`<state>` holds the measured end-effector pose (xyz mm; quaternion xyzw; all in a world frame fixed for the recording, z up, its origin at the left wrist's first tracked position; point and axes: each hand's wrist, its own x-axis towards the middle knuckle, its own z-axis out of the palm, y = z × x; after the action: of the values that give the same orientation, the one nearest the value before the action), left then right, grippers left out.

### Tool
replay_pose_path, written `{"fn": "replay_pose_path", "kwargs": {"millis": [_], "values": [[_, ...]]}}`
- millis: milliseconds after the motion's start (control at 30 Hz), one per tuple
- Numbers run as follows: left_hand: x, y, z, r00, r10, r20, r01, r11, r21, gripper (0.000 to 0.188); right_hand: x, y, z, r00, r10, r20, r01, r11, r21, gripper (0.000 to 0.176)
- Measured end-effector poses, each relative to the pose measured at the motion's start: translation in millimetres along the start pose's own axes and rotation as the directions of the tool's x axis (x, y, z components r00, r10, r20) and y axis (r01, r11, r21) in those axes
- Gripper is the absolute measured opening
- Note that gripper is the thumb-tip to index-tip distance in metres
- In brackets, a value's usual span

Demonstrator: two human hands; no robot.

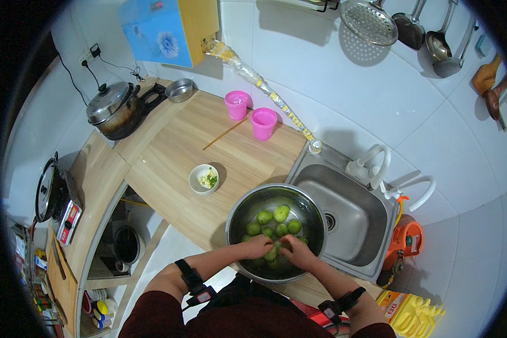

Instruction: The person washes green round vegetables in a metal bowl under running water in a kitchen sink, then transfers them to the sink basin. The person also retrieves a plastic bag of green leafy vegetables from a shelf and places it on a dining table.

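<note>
A large stainless-steel basin stands before me, partly over the sink's left side. Several round green fruits lie inside it. Both hands reach into the basin close together, among the fruits nearest me. My left hand has its fingers bent down over a green fruit. Facing it, my right hand curves its fingers and thumb towards the same spot. The fingertips are partly hidden, so a firm grip on any one fruit is unclear.
A steel sink with white taps adjoins on the right. On the wooden counter are a white bowl of chopped food, a chopstick, two pink cups and a lidded pot. An orange gas cylinder stands beyond the sink.
</note>
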<state>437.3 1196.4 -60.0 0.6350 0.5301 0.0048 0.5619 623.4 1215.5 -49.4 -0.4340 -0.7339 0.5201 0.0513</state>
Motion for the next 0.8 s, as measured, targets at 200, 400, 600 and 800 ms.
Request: {"fn": "replay_pose_path", "kwargs": {"millis": [200, 400, 600, 800], "values": [[-7, -11, -15, 0.867, 0.141, -0.479, 0.094, 0.895, 0.435, 0.041, 4, -5, -17, 0.941, -0.158, -0.298, -0.046, 0.815, -0.577, 0.042], [5, -9, -14, 0.96, -0.075, -0.269, 0.157, 0.94, 0.302, 0.059, 27, -7, -9, 0.984, 0.135, -0.117, -0.178, 0.789, -0.588, 0.057], [15, -14, -12, 0.99, -0.095, -0.1, 0.124, 0.927, 0.353, 0.057, 34, -2, -5, 0.964, 0.264, -0.036, -0.247, 0.835, -0.492, 0.055], [15, -10, -9, 0.981, -0.012, -0.192, 0.087, 0.917, 0.388, 0.052, 34, 3, -4, 0.972, 0.232, 0.048, -0.12, 0.659, -0.743, 0.049]]}}
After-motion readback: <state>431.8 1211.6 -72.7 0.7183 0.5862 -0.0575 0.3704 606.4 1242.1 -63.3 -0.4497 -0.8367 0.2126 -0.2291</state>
